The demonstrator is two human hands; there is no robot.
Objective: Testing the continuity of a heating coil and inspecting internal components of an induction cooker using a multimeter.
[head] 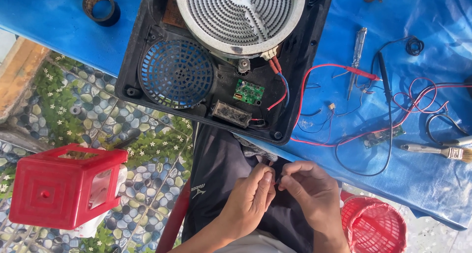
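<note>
- Left hand [250,196] and right hand [309,191] met low in the frame centre, over the lap in dark trousers [221,169].
- Both were pinched nearly closed, fingertips touching around a thin wire end [277,182]; too small to tell which hand gripped it, or the wire's colour.
- The wire's short visible run pointed up-frame, towards the table edge just above the hands; both hands were equally near.
- The opened cooker base [147,61] lay directly above, overhanging the blue table cover [432,174]; its green circuit board [249,92] and blue fan grille [177,73] were exposed.
- Loose red and black leads [344,135] and a brush [442,151] lay right of centre.
- A red stool [54,194] at lower left and a red basket [373,226] at lower right flanked the lap; open room lay only between them.
</note>
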